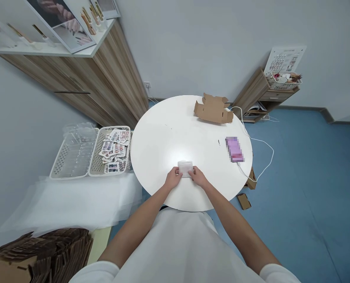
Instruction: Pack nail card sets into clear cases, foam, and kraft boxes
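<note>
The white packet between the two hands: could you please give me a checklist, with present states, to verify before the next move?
1. Left hand has its grip at the left edge of the white packet: ok.
2. Right hand has its grip at the right edge: ok.
3. Packet is over the white table, not beyond its rim: ok.
4. Unfolded cardboard box lies apart from both hands: ok.
5. White cable is away from both hands: ok.
6. Contents of the packet are identified: cannot tell, too small and pale.

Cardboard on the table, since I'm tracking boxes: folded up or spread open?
Spread open: the cardboard shows its flaps splayed outward.
</note>
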Demonstrator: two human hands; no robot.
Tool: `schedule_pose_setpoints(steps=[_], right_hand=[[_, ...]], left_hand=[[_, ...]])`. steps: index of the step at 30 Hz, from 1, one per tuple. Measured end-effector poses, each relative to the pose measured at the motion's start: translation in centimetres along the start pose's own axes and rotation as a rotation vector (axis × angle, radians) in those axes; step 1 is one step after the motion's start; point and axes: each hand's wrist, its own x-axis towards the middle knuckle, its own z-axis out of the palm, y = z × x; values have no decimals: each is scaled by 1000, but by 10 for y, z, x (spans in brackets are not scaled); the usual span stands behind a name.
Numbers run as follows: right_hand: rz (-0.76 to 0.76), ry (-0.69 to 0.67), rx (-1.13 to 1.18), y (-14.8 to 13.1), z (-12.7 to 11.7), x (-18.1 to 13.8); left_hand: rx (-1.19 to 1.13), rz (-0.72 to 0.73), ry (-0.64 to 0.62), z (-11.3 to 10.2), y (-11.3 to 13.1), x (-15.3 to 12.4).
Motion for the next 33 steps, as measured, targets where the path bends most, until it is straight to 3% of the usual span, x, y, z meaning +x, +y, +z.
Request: schedule_pose_setpoints(steps=[6,12,16,19,25,29,33], right_hand=[[148,204,37,-3,14,-2],[15,369,-117,-2,17,-5],[-7,367,-189,-3,20,-5],[-11,353,-232,-2,20,-6],[-67,310,-201,-1,14,-17],[-173,204,-208,-1,11,-21],[-128,126,-193,-3,8,-17]], left_hand=[[40,-87,67,6,0,5],[155,-67,138,10,-2,5],[254,-36,75,9,-1,7],[329,-26,124,9,0,6],[123,-7,196,17,2,-6],[69,17,213,24,1,-11],[77,-1,202,25,-1,-10]])
